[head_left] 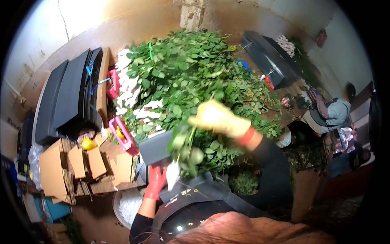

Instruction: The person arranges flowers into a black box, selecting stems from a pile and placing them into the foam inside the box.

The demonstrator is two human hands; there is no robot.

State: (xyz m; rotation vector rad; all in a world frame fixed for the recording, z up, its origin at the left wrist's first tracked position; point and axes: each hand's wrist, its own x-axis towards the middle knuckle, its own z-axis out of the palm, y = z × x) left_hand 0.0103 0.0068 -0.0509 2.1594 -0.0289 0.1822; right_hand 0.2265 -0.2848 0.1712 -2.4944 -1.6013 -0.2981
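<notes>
**A:** What is held by the two hands?

**B:** A bunch of green stems (pixel 191 148) is gripped between them. The right hand (pixel 219 118), in a yellow glove with a red cuff, is clenched on the leafy upper part of the bunch. The left hand (pixel 155 183), in a red glove, is closed low down, where a white wrapped tip and a dark grey flat sheet (pixel 156 148) meet; which of these the left grip has hold of cannot be told, as that part is blurred.

**A:** Where is the bunch found?

**B:** It is held in front of the person's chest, above a dark apron (pixel 191 203), just at the near edge of a large heap of leafy stems (pixel 191 69) piled on the counter.

**A:** What can be counted around it?

**B:** Two pink tools are seen at the heap's left edge: one (pixel 113 83) farther off, one (pixel 124 136) nearer, touching the cardboard. White wrapped flower heads (pixel 126 81) lie in a row along that side; an exact count cannot be made. One stack of black flat trays (pixel 69 97) rests at the left, tied with a blue strap. Several flattened cardboard boxes (pixel 81 166) lie below it, with one yellow object (pixel 87 143) on top. A second dark tray stack (pixel 268 57) is seen beyond the heap on the right.

**A:** Is anyone else present?

**B:** One other person (pixel 329 114) is seen at the far right, bent over, well apart from the heap.
</notes>
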